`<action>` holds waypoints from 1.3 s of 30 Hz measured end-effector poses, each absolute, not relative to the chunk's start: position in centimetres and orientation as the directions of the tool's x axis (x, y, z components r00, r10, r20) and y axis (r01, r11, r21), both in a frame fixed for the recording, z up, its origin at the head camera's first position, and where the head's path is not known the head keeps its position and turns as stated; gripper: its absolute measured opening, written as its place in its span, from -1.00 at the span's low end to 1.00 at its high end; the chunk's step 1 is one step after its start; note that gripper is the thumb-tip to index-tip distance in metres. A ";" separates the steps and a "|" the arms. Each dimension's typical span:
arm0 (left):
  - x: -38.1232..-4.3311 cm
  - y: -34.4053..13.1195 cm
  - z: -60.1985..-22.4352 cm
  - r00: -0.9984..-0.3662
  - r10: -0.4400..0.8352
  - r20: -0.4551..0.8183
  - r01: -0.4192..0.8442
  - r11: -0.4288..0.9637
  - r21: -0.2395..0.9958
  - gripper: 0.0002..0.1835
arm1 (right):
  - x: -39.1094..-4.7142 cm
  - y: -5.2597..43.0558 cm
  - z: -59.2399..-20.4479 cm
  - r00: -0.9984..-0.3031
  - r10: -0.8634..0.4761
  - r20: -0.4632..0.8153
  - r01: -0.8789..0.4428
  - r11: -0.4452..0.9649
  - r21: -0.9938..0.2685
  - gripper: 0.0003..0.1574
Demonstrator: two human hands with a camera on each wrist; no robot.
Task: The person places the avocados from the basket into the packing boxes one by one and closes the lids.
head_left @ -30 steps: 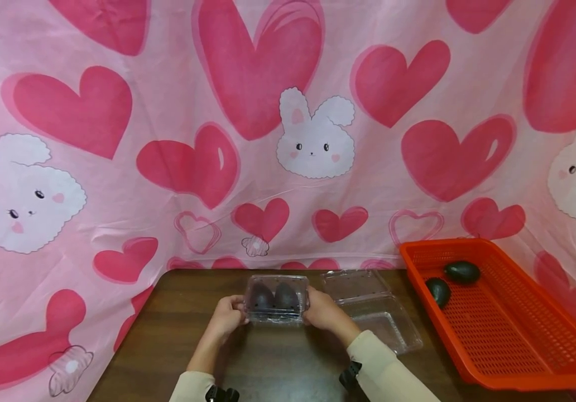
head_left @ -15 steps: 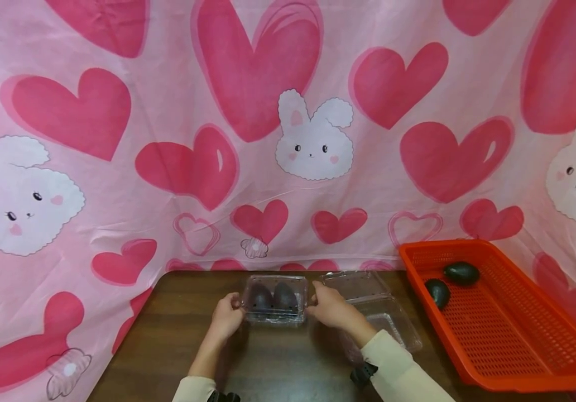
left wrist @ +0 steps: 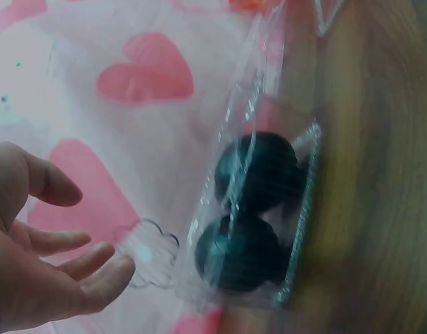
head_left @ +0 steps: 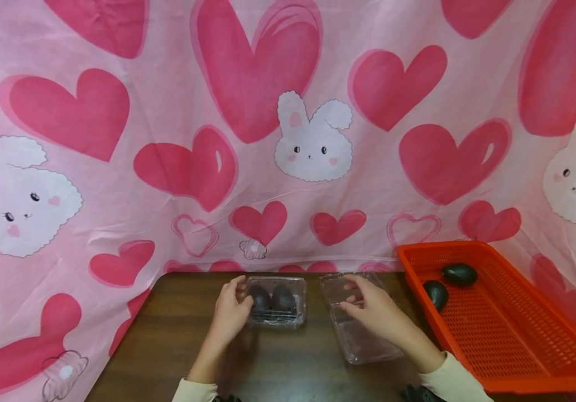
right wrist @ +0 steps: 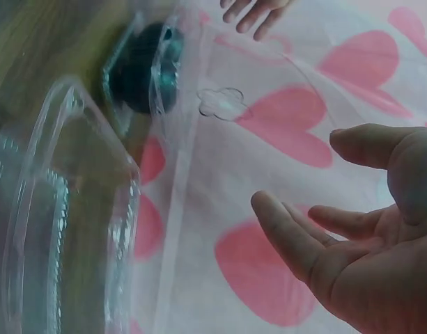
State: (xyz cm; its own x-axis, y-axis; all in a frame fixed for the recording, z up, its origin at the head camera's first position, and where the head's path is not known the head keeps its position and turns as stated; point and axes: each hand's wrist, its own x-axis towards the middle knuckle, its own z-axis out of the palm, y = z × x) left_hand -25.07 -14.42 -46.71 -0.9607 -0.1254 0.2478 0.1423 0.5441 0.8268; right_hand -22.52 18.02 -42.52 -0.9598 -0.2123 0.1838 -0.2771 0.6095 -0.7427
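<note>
A closed clear plastic clamshell box (head_left: 294, 285) stands on the brown table near its back edge. Two dark avocados (left wrist: 251, 250) sit side by side inside it. My left hand (head_left: 233, 307) is at the box's left side, fingers loosely bent and apart; the left wrist view shows a gap between its fingertips and the box. Over a second clamshell box (head_left: 363, 340), which lies opened out flat at the right, hovers my right hand (head_left: 375, 310). Its thumb and fingers are spread with nothing between them, as the right wrist view also shows.
An orange plastic basket (head_left: 511, 312) stands at the right end of the table, with two dark green avocados (head_left: 459, 274) in its far left corner. Behind the table hangs a pink cloth (head_left: 192, 184) printed with hearts and rabbits.
Both hands have let go of the filled clamshell box, which stays in place. My right hand has moved right, over the opened box; my left hand has lifted slightly at the filled box's side.
</note>
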 end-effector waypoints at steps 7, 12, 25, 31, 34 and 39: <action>-24.4 -12.7 -46.3 -0.959 -0.040 0.279 0.227 0.480 0.848 -0.55 | -21.1 21.5 -41.4 -0.948 -0.191 0.253 -0.317 0.600 -0.735 -0.31; -23.7 -11.3 -46.4 -0.955 0.045 0.295 0.282 0.460 0.842 -0.60 | -20.8 24.2 -40.7 -0.950 -0.194 0.245 -0.312 0.620 -0.720 -0.31; -23.5 -7.8 -46.9 -0.942 0.242 0.233 0.318 0.412 0.854 -0.62 | -22.3 30.8 -39.9 -0.968 -0.163 0.193 -0.251 0.715 -0.653 -0.25; -23.7 -6.0 -48.3 -0.930 0.345 0.127 0.251 0.344 0.905 -0.58 | -23.3 33.6 -40.5 -0.984 -0.116 0.134 -0.174 0.770 -0.614 -0.20; -23.7 -5.0 -49.1 -0.922 0.380 0.080 0.218 0.334 0.917 -0.56 | -24.2 35.1 -41.1 -0.988 -0.098 0.120 -0.150 0.788 -0.597 -0.20; -23.7 -3.3 -50.1 -0.907 0.421 -0.003 0.128 0.283 0.951 -0.54 | -25.4 37.0 -42.1 -0.994 -0.078 0.078 -0.109 0.813 -0.572 -0.16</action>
State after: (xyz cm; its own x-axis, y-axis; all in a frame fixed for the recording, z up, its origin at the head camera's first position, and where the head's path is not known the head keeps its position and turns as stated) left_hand -23.74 -3.30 -50.14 -0.9069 0.4212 -0.0030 0.1282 0.2828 0.9506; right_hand -25.42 37.00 -42.13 -0.9939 -0.0777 0.0782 -0.1086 0.8129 -0.5721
